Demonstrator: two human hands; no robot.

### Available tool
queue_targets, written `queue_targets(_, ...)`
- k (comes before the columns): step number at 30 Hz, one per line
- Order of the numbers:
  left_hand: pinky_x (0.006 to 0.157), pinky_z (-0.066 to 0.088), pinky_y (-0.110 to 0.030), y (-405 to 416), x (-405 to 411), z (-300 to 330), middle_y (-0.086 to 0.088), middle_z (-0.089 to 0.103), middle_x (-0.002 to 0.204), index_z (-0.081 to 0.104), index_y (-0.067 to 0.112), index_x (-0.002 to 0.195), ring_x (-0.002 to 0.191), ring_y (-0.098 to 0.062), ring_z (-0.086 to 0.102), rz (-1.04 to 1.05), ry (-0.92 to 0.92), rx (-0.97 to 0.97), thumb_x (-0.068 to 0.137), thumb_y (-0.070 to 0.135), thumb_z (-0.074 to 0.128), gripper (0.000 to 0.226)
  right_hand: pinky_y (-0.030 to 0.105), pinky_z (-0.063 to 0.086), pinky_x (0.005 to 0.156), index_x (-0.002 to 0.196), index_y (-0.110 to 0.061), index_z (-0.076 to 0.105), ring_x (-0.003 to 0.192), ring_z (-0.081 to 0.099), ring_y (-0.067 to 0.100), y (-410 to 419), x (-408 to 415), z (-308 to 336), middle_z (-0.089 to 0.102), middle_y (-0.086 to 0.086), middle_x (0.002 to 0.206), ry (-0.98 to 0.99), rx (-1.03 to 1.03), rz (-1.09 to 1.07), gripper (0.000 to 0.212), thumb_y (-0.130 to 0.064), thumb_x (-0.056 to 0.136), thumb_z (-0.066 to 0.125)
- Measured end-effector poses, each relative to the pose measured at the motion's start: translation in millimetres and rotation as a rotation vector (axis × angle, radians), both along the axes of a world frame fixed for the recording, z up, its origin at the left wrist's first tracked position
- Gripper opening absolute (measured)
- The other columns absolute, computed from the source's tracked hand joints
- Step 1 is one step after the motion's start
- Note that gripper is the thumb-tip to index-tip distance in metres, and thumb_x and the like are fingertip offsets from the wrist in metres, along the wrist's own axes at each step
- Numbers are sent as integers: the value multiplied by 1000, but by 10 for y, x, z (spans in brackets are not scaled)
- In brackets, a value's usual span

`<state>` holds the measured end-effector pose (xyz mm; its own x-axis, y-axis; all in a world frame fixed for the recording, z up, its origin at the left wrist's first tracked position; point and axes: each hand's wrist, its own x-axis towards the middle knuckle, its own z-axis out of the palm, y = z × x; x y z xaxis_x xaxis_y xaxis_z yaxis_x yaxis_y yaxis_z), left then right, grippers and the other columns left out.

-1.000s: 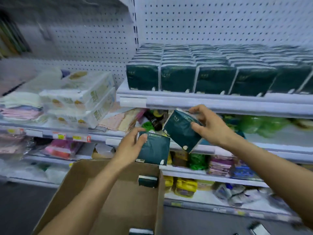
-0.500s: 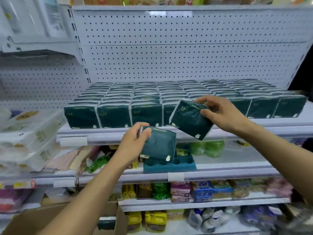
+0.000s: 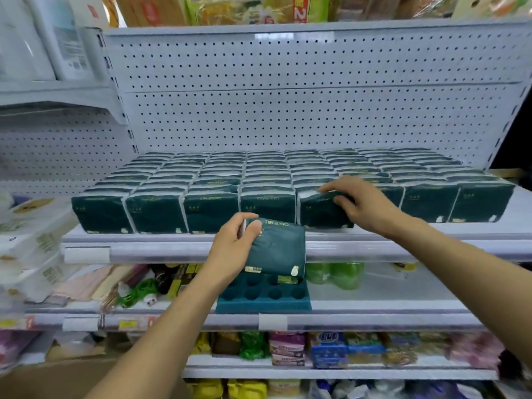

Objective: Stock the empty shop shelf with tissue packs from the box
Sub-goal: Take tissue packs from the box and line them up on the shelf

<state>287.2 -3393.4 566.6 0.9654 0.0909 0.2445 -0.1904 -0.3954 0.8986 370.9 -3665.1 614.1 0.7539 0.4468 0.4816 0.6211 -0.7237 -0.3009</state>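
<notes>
Rows of dark green tissue packs (image 3: 213, 210) cover the white shelf (image 3: 184, 250) in front of me. My left hand (image 3: 233, 249) grips one more dark green tissue pack (image 3: 280, 251) by its left edge, just below the shelf's front lip. My right hand (image 3: 359, 201) holds another pack (image 3: 319, 210) standing in the front row, thumb on its face and fingers over its top. A corner of the cardboard box (image 3: 66, 375) shows at the bottom left.
A perforated white back panel (image 3: 288, 110) rises behind the packs. Below, a teal tray with round holes (image 3: 263, 295) and green bottles (image 3: 335, 273) sit on the lower shelf. White packaged rolls (image 3: 28, 240) are stacked at left. More goods fill the bottom shelves.
My right hand carried its pack up and set it into the front row of the shelf. My left hand rose slightly with its pack. The view tilted up, away from the box.
</notes>
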Motion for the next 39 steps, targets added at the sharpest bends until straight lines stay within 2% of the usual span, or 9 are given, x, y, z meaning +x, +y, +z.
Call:
queue_targets(4, 89, 50, -40, -41, 22, -49, -10, 64, 106, 61, 34, 110, 101, -20, 61, 20, 21, -46, 100, 39, 50, 16, 30, 38, 91, 119, -17, 65, 107, 47, 20, -1, 153, -201, 55, 0, 109, -71, 45, 15, 31, -3, 94, 54)
queue_targets(8, 90, 50, -42, -43, 21, -89, -10, 64, 107, 61, 33, 110, 102, -21, 61, 43, 32, -56, 100, 39, 50, 17, 47, 42, 97, 120, -11, 67, 113, 51, 35, -20, 273, -367, 58, 12, 124, -298, 19, -18, 31, -7, 91, 56)
queue_targets(12, 90, 52, -40, -90, 32, -90, -5, 64, 107, 61, 30, 113, 102, -19, 62, 38, 52, -72, 100, 40, 48, 20, 49, 24, 116, 136, -11, 54, 139, 35, 32, 15, 288, -477, 45, 11, 147, -221, -51, 44, 40, -19, 97, 46)
queue_targets(18, 89, 51, -38, -182, 78, -17, -5, 64, 109, 61, 33, 112, 103, -20, 63, 39, 55, -114, 100, 39, 49, 18, 46, 2, 121, 146, -21, 42, 148, 18, 18, 17, 278, -432, 32, 0, 156, -237, -158, -44, 59, -49, 98, 20)
queue_targets(23, 85, 53, -41, -342, 49, 11, -14, 61, 104, 61, 36, 114, 97, -25, 63, -30, 6, -139, 102, 39, 47, 19, 40, 37, 107, 136, -20, 54, 128, 45, 17, 113, -104, -235, 54, -1, 137, -254, 47, 131, 49, -48, 98, 39)
queue_targets(26, 72, 53, -35, -517, 46, 51, -18, 57, 92, 63, 36, 114, 83, -21, 61, -102, -77, -147, 101, 35, 50, 19, 34, 41, 103, 133, -37, 51, 122, 49, 2, 128, -309, -175, 54, -19, 131, 23, 69, 200, 50, -58, 88, 57)
queue_targets(29, 71, 57, -33, -754, 48, 95, -9, 65, 97, 61, 32, 117, 88, -19, 65, -204, -116, -122, 101, 29, 51, 19, 31, 49, 97, 125, -35, 59, 111, 57, -2, -33, -378, -138, 62, -22, 121, 352, 212, 244, 48, -41, 80, 76)
queue_targets(34, 94, 45, -27, -949, 258, 196, 14, 59, 118, 52, 30, 131, 110, -6, 55, 2, -358, 186, 102, 40, 45, 32, 21, 53, 86, 110, -28, 69, 102, 65, 2, -626, -369, -3, 71, -15, 106, 411, 391, 212, 36, -14, 78, 79)
queue_targets(39, 121, 14, -43, -1027, 624, 164, 3, 40, 152, 36, 23, 148, 141, -15, 33, 96, -509, 864, 98, 44, 50, 56, 28, 43, 106, 116, -35, 67, 117, 55, -5, -1217, -178, 73, 64, -19, 121, 194, 341, -15, 42, -29, 76, 80)
